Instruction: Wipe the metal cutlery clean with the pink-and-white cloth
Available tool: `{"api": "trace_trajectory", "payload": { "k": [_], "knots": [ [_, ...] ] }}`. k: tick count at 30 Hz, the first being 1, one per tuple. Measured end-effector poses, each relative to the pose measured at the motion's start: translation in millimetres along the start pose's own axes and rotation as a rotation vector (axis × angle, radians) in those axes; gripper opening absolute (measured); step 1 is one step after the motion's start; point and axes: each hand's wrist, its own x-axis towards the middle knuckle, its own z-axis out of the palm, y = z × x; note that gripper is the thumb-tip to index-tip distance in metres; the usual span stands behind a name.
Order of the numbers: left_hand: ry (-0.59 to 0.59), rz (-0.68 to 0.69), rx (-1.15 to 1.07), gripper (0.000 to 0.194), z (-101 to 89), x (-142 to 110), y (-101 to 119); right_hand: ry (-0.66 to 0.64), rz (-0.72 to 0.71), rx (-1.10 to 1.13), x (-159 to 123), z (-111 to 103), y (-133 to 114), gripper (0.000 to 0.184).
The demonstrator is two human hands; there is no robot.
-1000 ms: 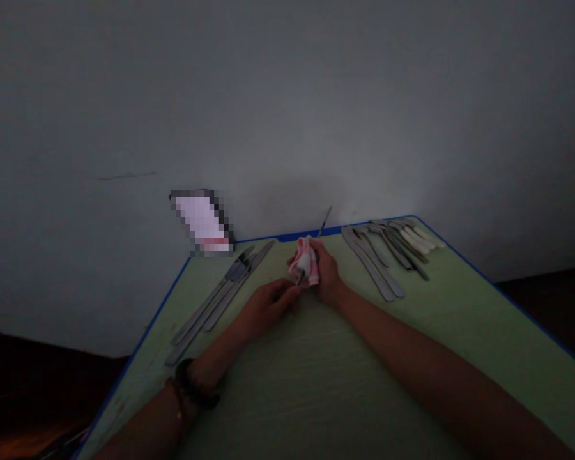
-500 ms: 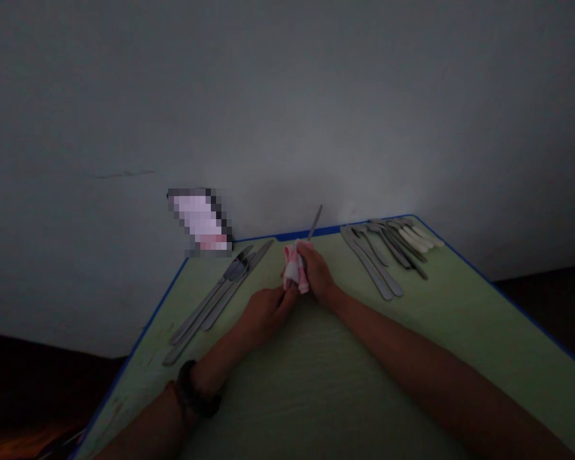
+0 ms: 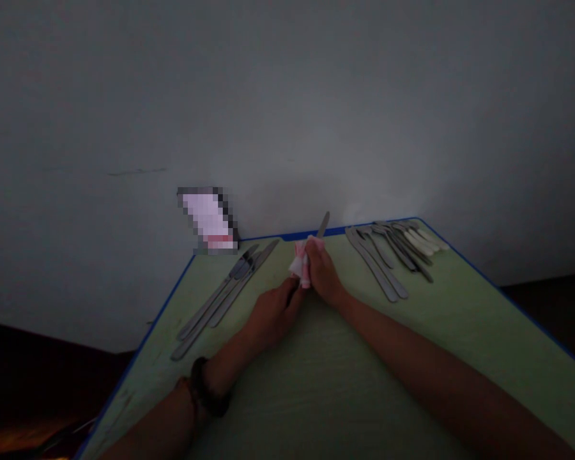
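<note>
A pink-and-white cloth (image 3: 299, 263) is wrapped round a table knife (image 3: 323, 223), whose blade tip sticks out above it, tilted up and to the right. My right hand (image 3: 323, 271) is closed round the cloth and the knife inside it. Just below, my left hand (image 3: 274, 313) grips the knife's lower end, which its fingers mostly hide. Left of my hands lie several pieces of cutlery (image 3: 220, 294), with knives among them. To the right, a pair of knives (image 3: 376, 268) lies beside other cutlery.
The green table (image 3: 316, 383) has a blue edge and stands against a grey wall (image 3: 287, 115). A blurred-out, phone-like thing (image 3: 208, 217) leans on the wall at the back left. Forks or spoons, some with white handles (image 3: 424, 241), lie at the back right.
The cloth and my right hand have slid a little down the knife, and more of the blade tip's width shows. The whole view has shifted slightly.
</note>
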Motion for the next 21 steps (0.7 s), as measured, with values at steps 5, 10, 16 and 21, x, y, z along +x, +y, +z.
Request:
{"api": "trace_trajectory", "payload": {
  "k": [5,10,16,21],
  "knots": [
    [-0.033,-0.022,0.082,0.036,-1.4,0,2,0.104,-0.076,-0.056,-1,2,1,0.043],
    [-0.136,0.081,0.122,0.034,-7.8,-1,-3,0.045,0.053,0.076,9,-8,-5,0.055],
    [-0.175,0.14,0.062,0.034,-8.9,-4,-4,0.14,0.079,0.17,21,-24,-11,0.059],
    [-0.152,0.149,0.065,0.035,-7.9,-4,-5,0.164,0.094,0.239,26,-30,-10,0.056]
  ]
}}
